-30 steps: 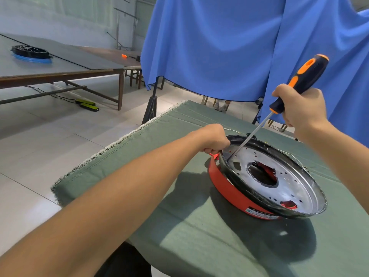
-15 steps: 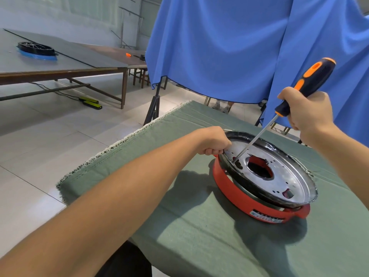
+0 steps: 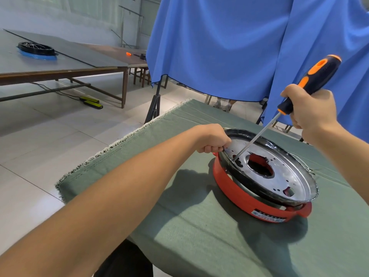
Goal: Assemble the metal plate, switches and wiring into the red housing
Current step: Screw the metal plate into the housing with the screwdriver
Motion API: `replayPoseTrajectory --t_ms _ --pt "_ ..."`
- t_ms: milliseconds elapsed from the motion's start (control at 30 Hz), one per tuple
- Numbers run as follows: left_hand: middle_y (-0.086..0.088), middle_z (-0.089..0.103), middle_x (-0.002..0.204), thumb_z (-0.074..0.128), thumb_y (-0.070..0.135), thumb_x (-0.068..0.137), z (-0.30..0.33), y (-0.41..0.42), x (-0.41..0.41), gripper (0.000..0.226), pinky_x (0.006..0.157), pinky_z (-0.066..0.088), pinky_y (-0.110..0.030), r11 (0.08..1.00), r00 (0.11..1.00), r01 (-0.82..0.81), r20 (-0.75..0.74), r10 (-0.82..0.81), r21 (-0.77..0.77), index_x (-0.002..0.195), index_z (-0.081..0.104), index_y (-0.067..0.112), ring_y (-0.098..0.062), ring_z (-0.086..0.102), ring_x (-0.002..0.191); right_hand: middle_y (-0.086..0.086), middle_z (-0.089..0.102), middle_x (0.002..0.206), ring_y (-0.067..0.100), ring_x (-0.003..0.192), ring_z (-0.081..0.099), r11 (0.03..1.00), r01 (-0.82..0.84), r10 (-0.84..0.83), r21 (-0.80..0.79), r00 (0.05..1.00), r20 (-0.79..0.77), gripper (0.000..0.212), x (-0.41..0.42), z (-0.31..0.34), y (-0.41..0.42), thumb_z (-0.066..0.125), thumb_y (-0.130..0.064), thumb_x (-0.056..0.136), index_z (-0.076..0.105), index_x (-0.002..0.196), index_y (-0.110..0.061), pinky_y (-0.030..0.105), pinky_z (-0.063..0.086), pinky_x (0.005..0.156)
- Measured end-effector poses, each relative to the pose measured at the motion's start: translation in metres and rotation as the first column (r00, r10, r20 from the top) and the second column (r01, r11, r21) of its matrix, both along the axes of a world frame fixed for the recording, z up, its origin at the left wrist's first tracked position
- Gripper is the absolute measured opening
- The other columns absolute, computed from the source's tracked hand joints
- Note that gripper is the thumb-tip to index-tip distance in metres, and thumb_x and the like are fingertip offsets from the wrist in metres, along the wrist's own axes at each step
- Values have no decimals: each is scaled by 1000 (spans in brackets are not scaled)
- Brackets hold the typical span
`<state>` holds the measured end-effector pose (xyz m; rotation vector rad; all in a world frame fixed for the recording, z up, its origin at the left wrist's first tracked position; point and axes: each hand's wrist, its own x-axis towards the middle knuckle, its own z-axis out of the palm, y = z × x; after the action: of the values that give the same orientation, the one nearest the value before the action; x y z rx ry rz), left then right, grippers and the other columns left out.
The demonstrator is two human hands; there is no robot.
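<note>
On table's far right corner: red housing (image 3: 235, 188), metal plate (image 3: 279, 166) tilted.
Plate: we judge stiff, slick; left hand (image 3: 211, 139) pinches rim.
Right hand (image 3: 311, 110): gripping screwdriver (image 3: 307, 84).

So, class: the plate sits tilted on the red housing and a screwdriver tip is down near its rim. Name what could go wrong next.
1. The metal plate sits tilted on the red housing, so pressure may rock it.
2. The screwdriver tip works close to the left hand gripping the rim; a slip could jab the fingers.
3. The right hand holds it slanted, so the tip may skid.
</note>
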<state>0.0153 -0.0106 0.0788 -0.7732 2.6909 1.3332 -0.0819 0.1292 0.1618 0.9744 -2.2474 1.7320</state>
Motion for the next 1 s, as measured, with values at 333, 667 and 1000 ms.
replayPoseTrajectory --t_ms 333,667,1000 --pt "2 32 42 44 14 84 -1 -5 4 28 41 18 -14 999 1000 30 -4 -30 34 56 44 12 -12 22 34 -3 38 45 6 30 28 999 -7 8 -37 999 48 25 -2 -2 3 60 -21 75 40 62 -18 15 27 38" --pt "4 35 38 44 16 84 -5 -5 2 29 38 20 -13 1000 1000 2 -2 -2 20 56 46 13 -10 24 30 -14 41 31 3 29 35 999 -30 28 -28 996 -88 25 9 -3 -1 59 -23 75 42 57 -16 11 27 33" --pt "5 34 36 43 19 86 -6 -4 3 31 37 20 -14 1000 1000 18 6 -18 -4 55 44 14 -11 24 30 -15 43 32 4 29 37 1000 -21 22 8 977 -214 27 19 -1 -3 57 -22 77 40 58 -14 10 26 30"
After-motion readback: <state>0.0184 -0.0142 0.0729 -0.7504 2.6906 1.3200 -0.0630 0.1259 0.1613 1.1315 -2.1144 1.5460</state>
